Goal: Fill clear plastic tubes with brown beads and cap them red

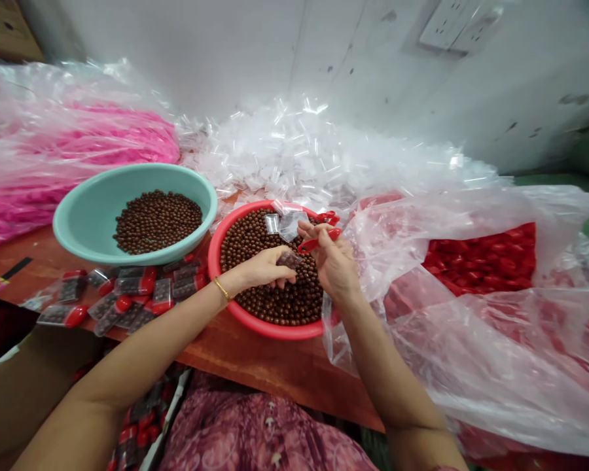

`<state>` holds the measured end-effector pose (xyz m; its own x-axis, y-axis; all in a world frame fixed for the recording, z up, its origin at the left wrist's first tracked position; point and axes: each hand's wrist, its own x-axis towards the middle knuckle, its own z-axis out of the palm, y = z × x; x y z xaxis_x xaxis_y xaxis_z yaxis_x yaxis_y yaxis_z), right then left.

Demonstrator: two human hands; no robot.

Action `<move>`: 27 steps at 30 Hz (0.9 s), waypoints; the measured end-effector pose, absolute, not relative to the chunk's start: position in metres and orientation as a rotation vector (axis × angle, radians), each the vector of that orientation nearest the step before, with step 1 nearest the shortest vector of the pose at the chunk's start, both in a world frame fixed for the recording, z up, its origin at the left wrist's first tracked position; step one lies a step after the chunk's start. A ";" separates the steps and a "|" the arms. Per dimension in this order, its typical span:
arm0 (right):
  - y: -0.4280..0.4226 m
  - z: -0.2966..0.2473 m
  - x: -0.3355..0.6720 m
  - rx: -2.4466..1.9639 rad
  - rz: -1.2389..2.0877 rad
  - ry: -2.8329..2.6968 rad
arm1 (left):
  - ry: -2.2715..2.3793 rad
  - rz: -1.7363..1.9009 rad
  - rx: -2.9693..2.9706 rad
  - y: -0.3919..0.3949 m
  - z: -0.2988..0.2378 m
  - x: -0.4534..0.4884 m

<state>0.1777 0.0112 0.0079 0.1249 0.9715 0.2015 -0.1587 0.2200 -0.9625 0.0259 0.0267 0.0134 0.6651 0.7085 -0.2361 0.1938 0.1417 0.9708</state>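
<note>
- Clear container (288,260), filled with dark balls: held at a slant in your left hand (267,267), above the red basin (269,328). Thumb and fingers close on it; which way its mouth faces cannot be told. A light, firm grip should serve, as thin plastic probably flexes.
- Red piece (319,241): pinched by thumb and fingers of your right hand (338,265), just beside the container; whether the two touch is unclear. Bringing it up squarely, with your left hand steady, would likely be the neatest approach.
- Brown balls (285,306): massed in the basin beneath both hands. Work above them, so that any spill should fall back among them.
- Loose clear containers (272,224): on the balls toward the far rim, near your right fingertips. Take care not to sweep them aside with a knuckle.
- Red-capped containers (135,284): scattered on the tabletop (275,358), left of the basin and near your left forearm; lift that elbow over them.
- Plastic bag (451,333): beside your right forearm; its loose edge could snag.
</note>
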 end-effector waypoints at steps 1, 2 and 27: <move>0.009 0.007 0.175 -0.997 0.998 -1.165 | 0.790 0.450 1.397 0.027 0.014 0.025; 0.006 0.005 0.173 -1.016 0.961 -1.227 | 0.762 0.469 1.372 0.027 0.014 0.025; -0.029 0.004 0.194 -1.043 0.753 -1.791 | 0.853 0.668 1.528 0.028 0.008 0.027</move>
<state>0.1937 -0.0293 0.0037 -0.2361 0.8871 0.3967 0.3370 0.4577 -0.8228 0.0268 0.0277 0.0081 0.5655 0.8228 -0.0573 0.1417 -0.0284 0.9895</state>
